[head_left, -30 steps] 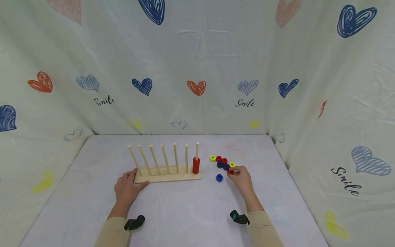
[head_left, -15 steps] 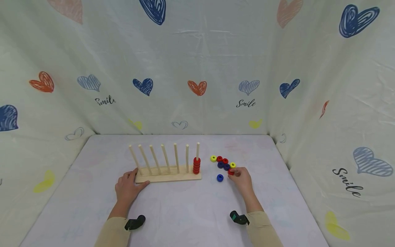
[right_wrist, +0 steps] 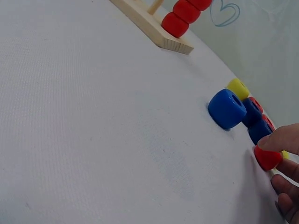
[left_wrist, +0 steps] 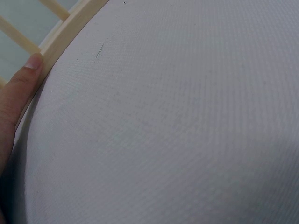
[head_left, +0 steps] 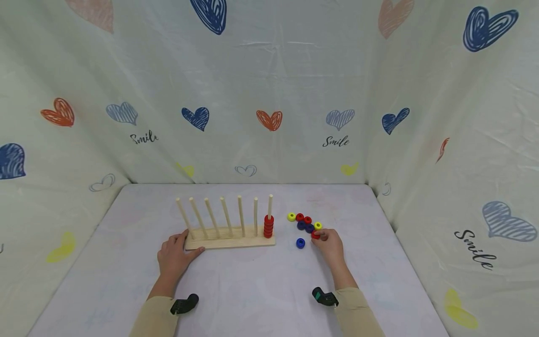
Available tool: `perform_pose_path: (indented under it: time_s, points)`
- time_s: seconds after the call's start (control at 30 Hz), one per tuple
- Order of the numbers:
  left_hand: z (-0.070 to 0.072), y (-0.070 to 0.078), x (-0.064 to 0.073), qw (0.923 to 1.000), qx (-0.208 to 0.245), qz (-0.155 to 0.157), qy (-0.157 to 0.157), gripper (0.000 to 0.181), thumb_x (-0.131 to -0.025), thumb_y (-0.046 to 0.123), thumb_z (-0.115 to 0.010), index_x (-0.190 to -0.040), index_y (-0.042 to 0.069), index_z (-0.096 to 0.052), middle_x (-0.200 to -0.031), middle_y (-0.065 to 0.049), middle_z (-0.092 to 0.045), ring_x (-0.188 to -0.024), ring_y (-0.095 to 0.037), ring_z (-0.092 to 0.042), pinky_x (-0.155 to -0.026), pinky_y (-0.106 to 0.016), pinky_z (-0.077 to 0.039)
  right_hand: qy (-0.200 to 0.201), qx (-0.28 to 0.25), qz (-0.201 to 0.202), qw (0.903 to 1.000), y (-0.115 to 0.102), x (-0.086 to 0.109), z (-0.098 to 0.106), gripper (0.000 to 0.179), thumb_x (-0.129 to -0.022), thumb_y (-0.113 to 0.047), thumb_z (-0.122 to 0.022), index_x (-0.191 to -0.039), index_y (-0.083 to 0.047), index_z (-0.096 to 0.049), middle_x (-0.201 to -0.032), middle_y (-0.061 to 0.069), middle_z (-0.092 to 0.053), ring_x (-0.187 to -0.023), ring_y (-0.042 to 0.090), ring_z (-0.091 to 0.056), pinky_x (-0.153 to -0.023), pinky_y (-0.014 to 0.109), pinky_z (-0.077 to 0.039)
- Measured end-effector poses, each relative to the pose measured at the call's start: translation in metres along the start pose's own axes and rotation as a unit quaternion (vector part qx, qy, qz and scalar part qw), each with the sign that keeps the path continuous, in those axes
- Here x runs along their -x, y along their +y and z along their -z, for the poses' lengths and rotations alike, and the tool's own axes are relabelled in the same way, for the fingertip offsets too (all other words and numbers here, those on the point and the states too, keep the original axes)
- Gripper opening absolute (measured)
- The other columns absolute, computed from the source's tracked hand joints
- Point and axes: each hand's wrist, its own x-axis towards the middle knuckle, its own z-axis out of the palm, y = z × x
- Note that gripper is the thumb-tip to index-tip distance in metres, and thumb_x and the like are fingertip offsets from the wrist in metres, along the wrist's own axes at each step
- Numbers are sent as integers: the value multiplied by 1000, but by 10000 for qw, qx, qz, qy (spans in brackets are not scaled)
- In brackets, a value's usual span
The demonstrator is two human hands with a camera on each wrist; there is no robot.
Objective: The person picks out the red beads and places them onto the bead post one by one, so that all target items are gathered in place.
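A wooden peg rack [head_left: 229, 242] with a row of upright pegs stands on the table. Several red beads [head_left: 268, 227] are stacked on its rightmost peg. At the rack's left end my left hand [head_left: 173, 255] holds the base, thumb along the front and fingers at the end; in the left wrist view the thumb [left_wrist: 23, 84] lies against the wood. My right hand [head_left: 330, 245] pinches a red bead [right_wrist: 267, 157] between thumb and fingers, low at the near edge of a loose bead group. A lighter blue bead [head_left: 300, 243] sits apart, left of that hand.
Beside the rack's right end lie yellow beads [head_left: 291, 216], red beads [head_left: 308, 220] and dark blue beads [head_left: 309, 228], close together. A heart-printed cloth [head_left: 269, 154] hangs behind the white table [head_left: 236, 290] and along both sides.
Both hands stay nearly in place. The right hand keeps its fingers at the red bead, and the whole view has shifted very slightly.
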Motion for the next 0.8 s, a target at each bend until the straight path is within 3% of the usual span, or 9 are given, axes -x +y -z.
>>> perform_pose_path:
  time_s: [0.4,0.8]
  points:
    - [-4,-2,-1,9999,-32,-37,131,90,-80,48,-76,-145,-1,-39,-130,-27,-43,-117,-48,-38,-93,-61,-30,104,69,-4,9999,2,-3,-2,17,-82,-8,-77,-98,-3,-72,-100,12,-56,-93,29,-53,-78,39,-48]
    - [-4,-4,-2,9999,-74,-28,73,93,-81,52,-74,-147,-1,-36,-132,-28,-41,-119,-48,-37,-95,-62,-29,74,59,-63,9999,0,-2,-2,17,-84,-9,-76,-99,-3,-71,-101,12,-57,-94,29,-52,-77,38,-49]
